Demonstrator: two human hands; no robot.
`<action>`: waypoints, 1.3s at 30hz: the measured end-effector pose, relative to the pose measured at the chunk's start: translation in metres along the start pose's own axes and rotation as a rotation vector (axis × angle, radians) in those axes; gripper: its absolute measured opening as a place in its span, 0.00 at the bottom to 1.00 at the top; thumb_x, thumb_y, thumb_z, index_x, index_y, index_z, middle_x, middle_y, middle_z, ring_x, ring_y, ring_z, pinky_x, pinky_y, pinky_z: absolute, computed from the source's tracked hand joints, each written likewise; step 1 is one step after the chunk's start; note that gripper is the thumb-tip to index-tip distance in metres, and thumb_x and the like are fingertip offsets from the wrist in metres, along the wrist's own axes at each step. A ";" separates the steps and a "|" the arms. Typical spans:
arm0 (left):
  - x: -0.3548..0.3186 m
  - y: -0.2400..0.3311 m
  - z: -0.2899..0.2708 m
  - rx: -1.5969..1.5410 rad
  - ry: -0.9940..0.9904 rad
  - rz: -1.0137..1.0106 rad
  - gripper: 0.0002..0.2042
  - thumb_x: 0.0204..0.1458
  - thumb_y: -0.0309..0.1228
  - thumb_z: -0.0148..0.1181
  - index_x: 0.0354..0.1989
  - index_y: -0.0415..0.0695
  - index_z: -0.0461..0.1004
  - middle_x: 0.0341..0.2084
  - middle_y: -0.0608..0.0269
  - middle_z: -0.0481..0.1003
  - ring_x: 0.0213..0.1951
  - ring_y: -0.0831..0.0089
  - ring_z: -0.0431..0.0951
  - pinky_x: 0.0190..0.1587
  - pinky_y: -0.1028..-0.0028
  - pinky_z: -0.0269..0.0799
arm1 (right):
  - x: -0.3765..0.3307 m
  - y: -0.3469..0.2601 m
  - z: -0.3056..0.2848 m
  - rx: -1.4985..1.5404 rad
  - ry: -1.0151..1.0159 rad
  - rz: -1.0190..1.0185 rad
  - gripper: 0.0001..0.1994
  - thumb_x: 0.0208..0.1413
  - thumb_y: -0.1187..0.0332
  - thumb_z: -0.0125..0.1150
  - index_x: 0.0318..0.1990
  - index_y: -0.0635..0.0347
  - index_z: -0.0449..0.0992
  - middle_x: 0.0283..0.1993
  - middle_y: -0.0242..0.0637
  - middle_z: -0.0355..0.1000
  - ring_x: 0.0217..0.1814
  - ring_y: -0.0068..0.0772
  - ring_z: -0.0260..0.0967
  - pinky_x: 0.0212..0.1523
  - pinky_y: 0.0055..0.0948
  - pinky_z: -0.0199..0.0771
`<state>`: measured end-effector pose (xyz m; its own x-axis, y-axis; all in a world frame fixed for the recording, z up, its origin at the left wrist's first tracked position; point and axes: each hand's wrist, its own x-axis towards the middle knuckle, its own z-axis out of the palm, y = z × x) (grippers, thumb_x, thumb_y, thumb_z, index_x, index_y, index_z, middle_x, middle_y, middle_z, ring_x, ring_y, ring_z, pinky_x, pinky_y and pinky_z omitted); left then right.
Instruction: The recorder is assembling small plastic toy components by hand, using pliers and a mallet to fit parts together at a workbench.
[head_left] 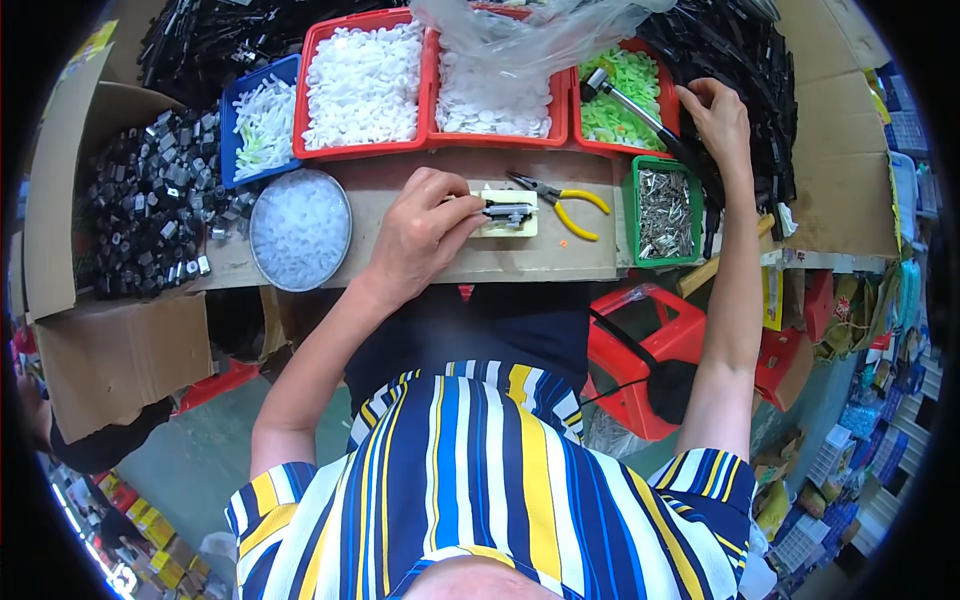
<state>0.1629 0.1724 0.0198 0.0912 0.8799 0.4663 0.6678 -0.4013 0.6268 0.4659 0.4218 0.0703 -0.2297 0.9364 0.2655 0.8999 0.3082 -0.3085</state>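
My left hand (425, 228) is closed, thumb and fingers pinching the left end of a small black-and-grey part (508, 214). This part lies on a cream block (518, 229) on the cardboard work surface. My right hand (717, 118) is stretched far to the right, at the edge of a heap of long black parts (750, 60). Its fingers are curled together, and what lies between them is hidden. Just left of it, a hammer (632, 105) rests slantwise across a red bin of light-green pieces (615, 118). Yellow-handled pliers (572, 200) lie right of the block.
Red bins hold white pieces (365, 85) and white discs (492, 105), partly under a clear plastic bag (540, 40). A blue bin (232, 160), a round metal bowl (262, 262) and a carton of dark small parts (150, 200) stand left. A green bin (636, 255) holds metal pins. A red stool (650, 420) stands below.
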 end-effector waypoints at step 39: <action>0.007 0.005 -0.022 -1.412 0.134 -0.897 0.13 0.63 0.38 0.56 0.41 0.39 0.76 0.28 0.60 0.78 0.27 0.79 0.78 0.26 0.86 0.68 | -0.147 -0.143 -0.004 0.232 0.040 -0.886 0.14 0.45 0.75 0.71 0.40 0.63 0.78 0.38 0.38 0.75 0.38 0.39 0.75 0.38 0.33 0.71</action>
<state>0.1507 0.1710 0.0403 -0.0339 0.9448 -0.3258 -0.6784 0.2176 0.7018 0.3725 0.2393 0.0787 -0.7836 0.3362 0.5225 0.3028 0.9409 -0.1514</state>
